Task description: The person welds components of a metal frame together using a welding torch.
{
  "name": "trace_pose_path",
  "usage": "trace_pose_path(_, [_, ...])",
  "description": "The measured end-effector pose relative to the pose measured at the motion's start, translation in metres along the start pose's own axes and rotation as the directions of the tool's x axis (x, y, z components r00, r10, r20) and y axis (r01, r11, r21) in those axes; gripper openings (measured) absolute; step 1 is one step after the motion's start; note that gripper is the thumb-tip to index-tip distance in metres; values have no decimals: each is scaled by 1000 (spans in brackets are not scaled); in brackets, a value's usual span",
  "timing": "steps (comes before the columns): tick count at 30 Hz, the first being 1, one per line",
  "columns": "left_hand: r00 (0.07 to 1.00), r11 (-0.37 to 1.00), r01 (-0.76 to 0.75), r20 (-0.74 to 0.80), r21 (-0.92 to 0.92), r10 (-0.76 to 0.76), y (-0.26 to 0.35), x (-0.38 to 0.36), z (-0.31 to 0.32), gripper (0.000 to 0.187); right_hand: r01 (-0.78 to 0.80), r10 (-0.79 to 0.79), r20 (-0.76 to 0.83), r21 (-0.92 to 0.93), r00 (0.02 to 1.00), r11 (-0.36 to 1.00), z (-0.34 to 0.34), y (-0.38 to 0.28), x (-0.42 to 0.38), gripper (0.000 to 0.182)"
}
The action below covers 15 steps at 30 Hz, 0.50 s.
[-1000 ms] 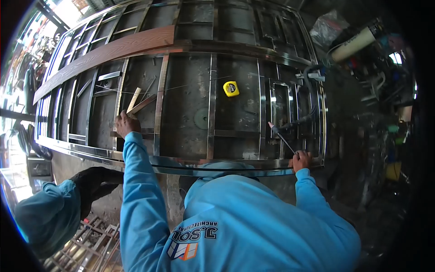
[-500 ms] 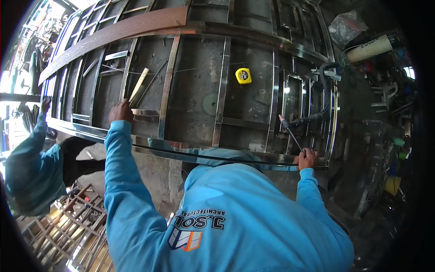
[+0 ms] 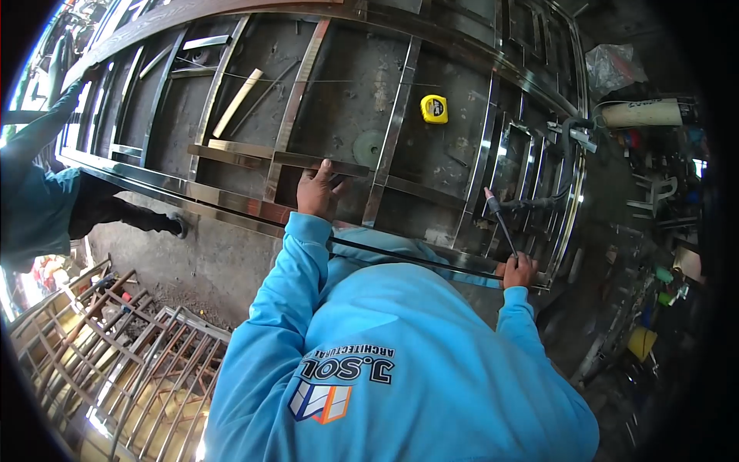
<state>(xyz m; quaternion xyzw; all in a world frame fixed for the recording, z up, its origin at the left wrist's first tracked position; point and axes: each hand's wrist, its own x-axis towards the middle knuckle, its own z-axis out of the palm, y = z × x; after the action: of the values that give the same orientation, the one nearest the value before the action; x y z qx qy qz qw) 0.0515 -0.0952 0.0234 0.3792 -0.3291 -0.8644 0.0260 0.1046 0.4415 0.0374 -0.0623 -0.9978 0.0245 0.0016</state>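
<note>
My left hand (image 3: 315,191) is closed on a short metal tube (image 3: 348,166), thumb uppermost, over the near part of a shiny metal frame (image 3: 392,115). At the frame's near right corner my right hand (image 3: 520,271) is closed around a slim dark welding torch (image 3: 504,227). Its pinkish tip points away from me over the bars. Left of my left hand, a short crosspiece (image 3: 231,157) spans two bars. A yellow tape measure (image 3: 434,109) lies among the bars, with a round disc (image 3: 369,145) to its left.
A brown wood-grain strip (image 3: 177,17) lies across the far side. A clamp (image 3: 571,137) with a thick black cable sits at the right. Another person (image 3: 35,192) stands at the left. A rusty grid (image 3: 146,369) lies lower left, and a pale cylinder (image 3: 643,114) at right.
My left hand has moved right, from a crossbar to the short metal tube. My right hand stays at the near right corner with the torch. The view has shifted.
</note>
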Motion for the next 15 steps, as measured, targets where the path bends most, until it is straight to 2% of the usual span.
trace_pose_path(7, [1000, 999, 10, -28, 54, -8, -6, 2, 5, 28, 16, -16, 13, -30, 1000, 999, -2, -2, 1, 23])
trace_pose_path(10, [996, 995, 61, -72, 72, -56, -10, 9, 3, 30, 25, -24, 16, -38, 1000, 999, -1, 0, 2, 23])
trace_pose_path(15, [995, 997, 67, -73, 44, -64, -12, 10, 6, 32, 37, -38, -11, -34, 999, 999, 3, 4, 1, 24])
